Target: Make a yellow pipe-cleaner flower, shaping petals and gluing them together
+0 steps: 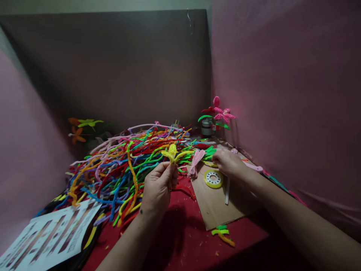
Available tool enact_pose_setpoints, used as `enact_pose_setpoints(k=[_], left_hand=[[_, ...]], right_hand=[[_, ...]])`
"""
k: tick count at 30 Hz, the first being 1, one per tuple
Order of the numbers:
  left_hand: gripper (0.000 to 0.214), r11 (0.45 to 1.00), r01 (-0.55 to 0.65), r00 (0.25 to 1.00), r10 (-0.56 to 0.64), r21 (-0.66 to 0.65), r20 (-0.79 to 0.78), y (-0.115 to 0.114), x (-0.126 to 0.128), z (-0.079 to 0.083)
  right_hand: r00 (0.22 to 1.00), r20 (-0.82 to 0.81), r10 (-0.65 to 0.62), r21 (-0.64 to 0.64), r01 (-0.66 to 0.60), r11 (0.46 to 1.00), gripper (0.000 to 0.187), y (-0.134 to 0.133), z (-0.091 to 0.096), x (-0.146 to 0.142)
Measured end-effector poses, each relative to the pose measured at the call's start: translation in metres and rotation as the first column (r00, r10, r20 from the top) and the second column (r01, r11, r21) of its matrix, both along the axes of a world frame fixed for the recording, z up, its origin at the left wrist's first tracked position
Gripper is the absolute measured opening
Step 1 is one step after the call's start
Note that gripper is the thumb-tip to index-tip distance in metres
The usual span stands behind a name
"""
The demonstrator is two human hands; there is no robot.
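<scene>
left hand (158, 188) pinches yellow flower (172, 153); printed sheet (50, 233) unreadable.

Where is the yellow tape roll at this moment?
In the head view, the yellow tape roll lies on the brown board, right of centre, just below the right hand.

A small handicraft booth: 2 pink cloth-like side walls (282, 75) and a dark brown back board (113, 67) enclose a red-covered table (183, 233) heaped with multicoloured fuzzy pipe cleaners (113, 169), beside finished pink pipe-cleaner flowers (221, 113) and a brown cardboard work mat (214, 207).
</scene>
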State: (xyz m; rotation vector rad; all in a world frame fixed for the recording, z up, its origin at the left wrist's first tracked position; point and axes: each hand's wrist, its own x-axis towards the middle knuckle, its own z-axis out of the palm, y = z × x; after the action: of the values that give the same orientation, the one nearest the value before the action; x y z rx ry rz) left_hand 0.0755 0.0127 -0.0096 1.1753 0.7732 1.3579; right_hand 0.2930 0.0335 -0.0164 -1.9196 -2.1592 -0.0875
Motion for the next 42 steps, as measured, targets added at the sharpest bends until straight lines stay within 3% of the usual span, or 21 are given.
enact_pose_setpoints(k=[6, 11, 13, 15, 17, 20, 23, 26, 32, 36, 40, 42], left_hand=[[0.023, 0.999, 0.023, 1.000, -0.023, -0.026, -0.019, 0.001, -0.001, -0.003], [0.025, 0.999, 0.024, 0.999, -0.025, -0.041, -0.022, 0.002, 0.000, -0.002], [0.025, 0.999, 0.025, 0.999, -0.027, -0.042, -0.030, 0.002, 0.000, -0.002], [0.024, 0.998, 0.035, 0.999, -0.037, -0.047, -0.034, 0.002, 0.000, -0.003], [0.024, 0.997, 0.050, 0.998, -0.052, -0.053, -0.040, 0.002, 0.001, -0.004], [0.024, 0.996, 0.068, 0.996, -0.071, -0.060, -0.045, 0.001, 0.001, -0.004], [0.023, 0.991, 0.107, 0.994, -0.109, -0.080, -0.021, 0.001, 0.002, -0.004], [0.022, 0.969, 0.212, 0.977, -0.210, -0.128, 0.025, -0.002, 0.005, -0.002], [0.018, 0.886, 0.413, 0.910, -0.410, -0.209, 0.060, -0.012, 0.011, -0.002], [0.021, 0.851, 0.479, 0.874, -0.486, -0.215, 0.022, -0.014, 0.011, -0.005], [0.023, 0.850, 0.480, 0.873, -0.487, -0.217, 0.020, -0.012, 0.009, -0.008], [0.023, 0.855, 0.473, 0.877, -0.480, -0.211, 0.022, -0.010, 0.008, -0.008]], right_hand=[[0.993, 0.118, -0.010, 0.009, 0.009, 1.000, 0.020, 0.005, -0.014, 0.005], [0.992, 0.120, -0.028, -0.008, 0.029, 1.000, 0.019, -0.002, 0.001, 0.014], [0.997, 0.063, -0.046, -0.030, 0.048, 0.998, 0.020, -0.005, 0.011, 0.023], [0.983, -0.178, -0.045, -0.030, 0.040, 0.999, 0.023, -0.008, 0.021, 0.032], [0.840, -0.542, -0.018, -0.010, 0.015, 1.000, 0.021, -0.010, 0.027, 0.039], [0.454, -0.890, 0.048, 0.046, -0.015, 0.999, 0.013, -0.014, 0.029, 0.043], [0.144, -0.985, 0.093, 0.076, -0.115, 0.990, 0.012, -0.018, 0.026, 0.039], [-0.013, -0.999, 0.047, 0.049, -0.285, 0.957, 0.015, -0.024, 0.020, 0.027], [-0.101, -0.995, -0.011, 0.037, -0.464, 0.885, 0.013, -0.031, 0.014, -0.002], [-0.101, -0.995, -0.021, 0.037, -0.536, 0.843, 0.015, -0.033, 0.010, -0.015], [-0.021, -0.999, 0.030, 0.037, -0.541, 0.840, 0.023, -0.035, 0.008, -0.016], [0.118, -0.984, 0.130, 0.060, -0.468, 0.882, 0.026, -0.035, 0.007, -0.006]])
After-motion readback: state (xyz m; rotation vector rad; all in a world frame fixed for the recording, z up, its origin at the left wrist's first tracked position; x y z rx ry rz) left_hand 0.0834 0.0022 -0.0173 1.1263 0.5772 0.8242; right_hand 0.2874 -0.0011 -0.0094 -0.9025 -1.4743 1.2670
